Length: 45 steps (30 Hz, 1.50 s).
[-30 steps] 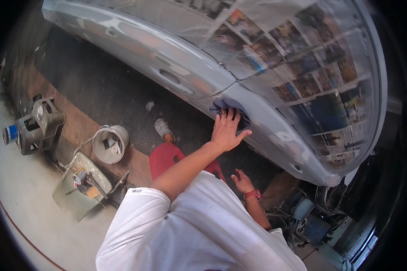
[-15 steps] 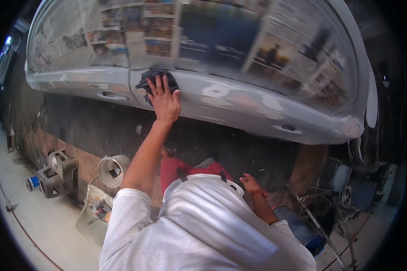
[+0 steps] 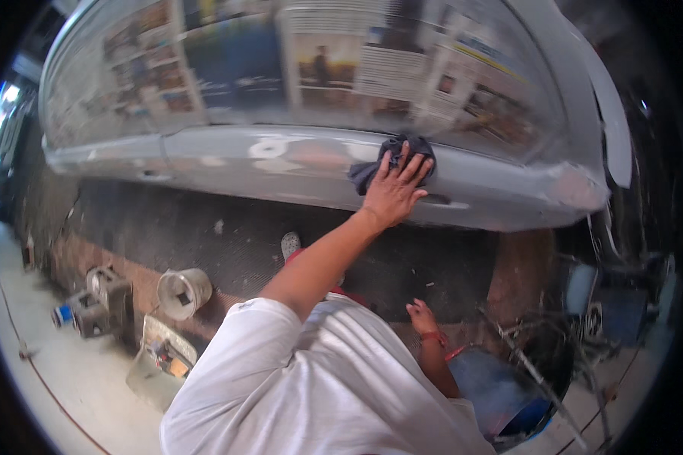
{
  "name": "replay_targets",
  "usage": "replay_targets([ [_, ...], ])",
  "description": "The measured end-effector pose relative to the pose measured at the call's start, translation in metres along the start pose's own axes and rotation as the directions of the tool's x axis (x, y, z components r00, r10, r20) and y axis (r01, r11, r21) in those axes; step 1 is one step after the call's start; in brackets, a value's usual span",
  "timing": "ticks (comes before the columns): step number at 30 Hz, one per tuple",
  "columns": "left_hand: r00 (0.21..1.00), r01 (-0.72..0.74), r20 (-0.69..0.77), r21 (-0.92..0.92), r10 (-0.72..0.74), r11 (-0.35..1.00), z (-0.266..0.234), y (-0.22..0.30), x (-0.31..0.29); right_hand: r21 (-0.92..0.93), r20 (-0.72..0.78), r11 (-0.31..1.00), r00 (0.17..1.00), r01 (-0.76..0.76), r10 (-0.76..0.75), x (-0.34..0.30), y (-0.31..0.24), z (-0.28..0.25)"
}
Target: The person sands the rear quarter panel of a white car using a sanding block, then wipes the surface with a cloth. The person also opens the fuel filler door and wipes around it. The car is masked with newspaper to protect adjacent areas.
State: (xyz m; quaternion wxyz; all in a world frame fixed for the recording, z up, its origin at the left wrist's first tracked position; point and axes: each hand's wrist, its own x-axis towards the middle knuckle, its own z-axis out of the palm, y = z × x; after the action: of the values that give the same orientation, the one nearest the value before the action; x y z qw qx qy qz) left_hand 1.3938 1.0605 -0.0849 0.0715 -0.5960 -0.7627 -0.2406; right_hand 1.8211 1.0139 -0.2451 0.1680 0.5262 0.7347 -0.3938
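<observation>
A dark grey, bunched cloth [image 3: 364, 176] lies against the pale grey car side [image 3: 296, 171], just under the paper-covered window. My left hand [image 3: 396, 189] presses it there, fingers spread over the folds and the palm holding it to the panel. Beside the cloth on the right is a door handle recess [image 3: 444, 203], partly behind my hand. Down by my right side hangs my right hand [image 3: 420, 315], a red band at its wrist. Its fingers are loosely bent and apart, with nothing seen in them.
Printed paper sheets [image 3: 330, 64] cover the car windows. Behind me stand a pale bucket [image 3: 184, 293], a cut-open container [image 3: 148, 371] with small items, and a grey step stool [image 3: 102, 303]. Metal frame bars [image 3: 527, 364] and a blue drum [image 3: 486, 387] are at the lower right.
My left hand has slid the cloth to the right along the car side, from near the door seam to near the right-hand door handle. My body has shifted, and my right hand stays low.
</observation>
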Motion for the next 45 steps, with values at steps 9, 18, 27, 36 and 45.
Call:
replay_targets([
  [9,0.992,0.014,0.120,0.124,-0.029,0.992,-0.044,-0.054,-0.023,0.308,-0.072,0.951,0.997,-0.017,0.042,0.020,0.024,0.031],
  [18,0.897,-0.384,0.261,0.064,0.356,0.921,0.010,0.050,0.075,0.255,-0.031,0.863,0.889,-0.436,0.457,0.000,0.125,0.035],
  [27,0.820,-0.551,0.311,0.202,0.481,0.810,0.065,0.169,0.145,0.121,-0.021,0.971,0.978,-0.205,0.208,0.041,0.105,-0.058],
  [36,0.946,-0.323,0.070,0.320,0.317,0.891,0.130,0.238,0.147,-0.100,0.101,0.995,0.994,-0.025,0.035,0.099,0.195,-0.230],
  [45,0.809,0.513,-0.208,-0.205,-0.549,0.834,0.095,0.140,0.040,-0.287,0.144,0.954,0.981,-0.085,0.131,0.155,0.246,-0.320],
])
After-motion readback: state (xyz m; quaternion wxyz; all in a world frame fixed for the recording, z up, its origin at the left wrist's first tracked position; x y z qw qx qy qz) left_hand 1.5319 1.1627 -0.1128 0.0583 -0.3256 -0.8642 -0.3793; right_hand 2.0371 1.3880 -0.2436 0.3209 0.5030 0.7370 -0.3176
